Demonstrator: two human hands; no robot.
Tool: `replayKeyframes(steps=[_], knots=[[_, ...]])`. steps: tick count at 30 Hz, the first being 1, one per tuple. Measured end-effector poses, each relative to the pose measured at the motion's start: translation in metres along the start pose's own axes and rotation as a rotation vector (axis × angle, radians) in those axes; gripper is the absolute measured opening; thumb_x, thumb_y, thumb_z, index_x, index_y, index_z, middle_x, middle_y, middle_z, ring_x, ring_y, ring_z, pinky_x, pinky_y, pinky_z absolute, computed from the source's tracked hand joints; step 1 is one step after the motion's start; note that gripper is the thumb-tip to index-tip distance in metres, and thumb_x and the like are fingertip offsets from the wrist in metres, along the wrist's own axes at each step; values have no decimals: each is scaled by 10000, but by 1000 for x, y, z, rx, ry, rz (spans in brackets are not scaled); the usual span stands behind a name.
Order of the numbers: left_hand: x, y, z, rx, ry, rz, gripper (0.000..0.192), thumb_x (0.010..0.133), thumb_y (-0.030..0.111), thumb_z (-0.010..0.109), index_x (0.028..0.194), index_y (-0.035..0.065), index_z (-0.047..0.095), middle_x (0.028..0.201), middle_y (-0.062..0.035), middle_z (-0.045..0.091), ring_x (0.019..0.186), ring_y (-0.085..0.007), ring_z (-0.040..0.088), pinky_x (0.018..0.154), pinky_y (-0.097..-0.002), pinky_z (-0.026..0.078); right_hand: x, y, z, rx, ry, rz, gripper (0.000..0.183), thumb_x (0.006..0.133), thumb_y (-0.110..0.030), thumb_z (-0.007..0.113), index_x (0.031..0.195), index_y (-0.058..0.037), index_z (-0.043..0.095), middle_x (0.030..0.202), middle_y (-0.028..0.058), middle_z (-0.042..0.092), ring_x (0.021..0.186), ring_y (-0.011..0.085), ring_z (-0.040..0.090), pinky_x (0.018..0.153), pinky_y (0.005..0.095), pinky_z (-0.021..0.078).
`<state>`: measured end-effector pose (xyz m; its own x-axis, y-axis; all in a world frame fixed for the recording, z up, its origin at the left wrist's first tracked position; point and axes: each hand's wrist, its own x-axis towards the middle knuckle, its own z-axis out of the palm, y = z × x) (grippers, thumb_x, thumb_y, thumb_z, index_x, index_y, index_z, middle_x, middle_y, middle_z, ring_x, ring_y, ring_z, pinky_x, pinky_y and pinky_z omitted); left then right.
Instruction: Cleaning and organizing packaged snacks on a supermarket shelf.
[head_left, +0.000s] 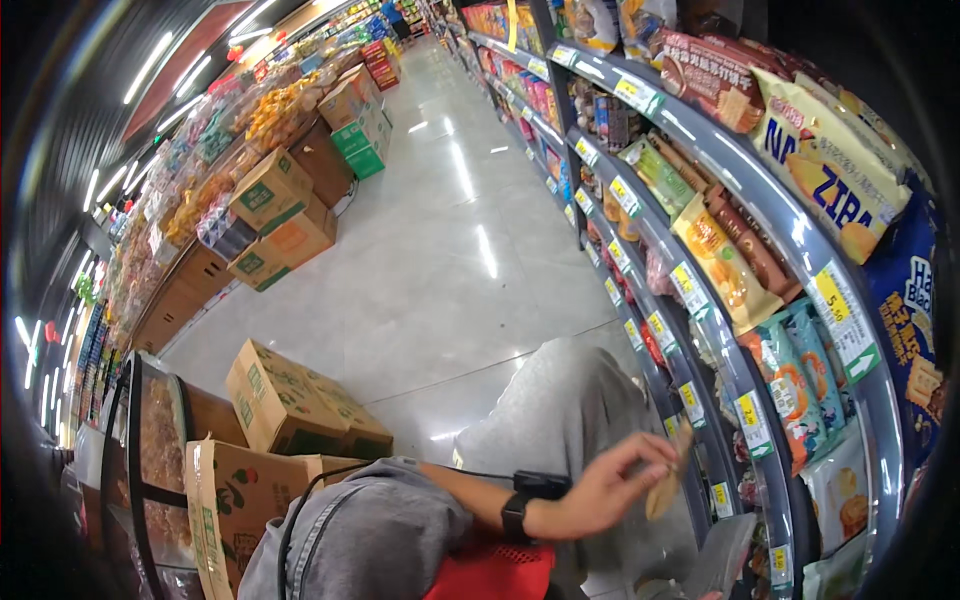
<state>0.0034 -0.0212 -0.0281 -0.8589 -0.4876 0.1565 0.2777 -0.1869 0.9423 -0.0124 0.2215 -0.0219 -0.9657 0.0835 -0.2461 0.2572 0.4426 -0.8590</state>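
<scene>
My left hand (600, 499), with a dark band on its wrist, reaches from the left towards the snack shelves. Its fingers pinch a small tan packet (664, 491), blurred, beside the lower shelf edges. Below it, near the bottom edge, a grey see-through plastic thing (724, 555) stands tilted against the shelves; its kind is unclear. A fingertip of my right hand (709, 595) seems to show under it, the rest cut off by the frame. Up and right of my left hand, orange and teal snack bags (784, 386) and a yellow wafer packet (720, 259) lie on a shelf.
Curved shelves with price tags (840, 300) line the right side. Cardboard cartons (289, 397) stand on the floor at left, near a clear bin (157, 427). Further off, more cartons (281, 217) and heaped packaged goods line the grey aisle floor (420, 277). A person (394, 19) is far away.
</scene>
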Motion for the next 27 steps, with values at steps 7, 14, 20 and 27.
replayKeyframes(steps=[7, 14, 20, 27], knots=[[-39, -53, 54, -328, -116, -387, 125, 1060, 161, 565, 1057, 35, 566, 1142, -30, 580, 1058, -101, 517, 948, -264, 420, -4, -24, 25, -152, -184, -676, 557, 1097, -366, 386, 1369, 95, 538, 1394, 327, 532, 1316, 475, 489, 1095, 508, 380], [-48, -40, 70, -341, -211, -484, 268, 1063, 241, 575, 1252, 74, 483, 1076, 22, 467, 1027, -61, 444, 902, -235, 407, -13, -35, 20, -247, -217, -755, 527, 1092, -322, 370, 1448, 47, 491, 1507, 287, 440, 1417, 466, 381, 1172, 514, 308], [-62, -39, 50, -457, -228, -685, 653, 1075, 223, 540, 1601, 33, 203, 1447, -37, 457, 1318, -113, 437, 1113, -308, 372, 10, 8, 15, -219, -367, -841, 630, 1038, -393, 408, 1498, 38, 413, 1543, 308, 395, 1429, 532, 344, 1174, 629, 218], [-59, -37, 40, -353, -314, -790, 520, 1126, 354, 276, 1543, 45, 300, 1527, -129, 426, 1403, -235, 433, 1166, -385, 357, 2, 0, 20, -296, -341, -864, 548, 933, -307, 603, 1437, -94, 565, 1545, 125, 486, 1436, 403, 407, 1201, 555, 219]])
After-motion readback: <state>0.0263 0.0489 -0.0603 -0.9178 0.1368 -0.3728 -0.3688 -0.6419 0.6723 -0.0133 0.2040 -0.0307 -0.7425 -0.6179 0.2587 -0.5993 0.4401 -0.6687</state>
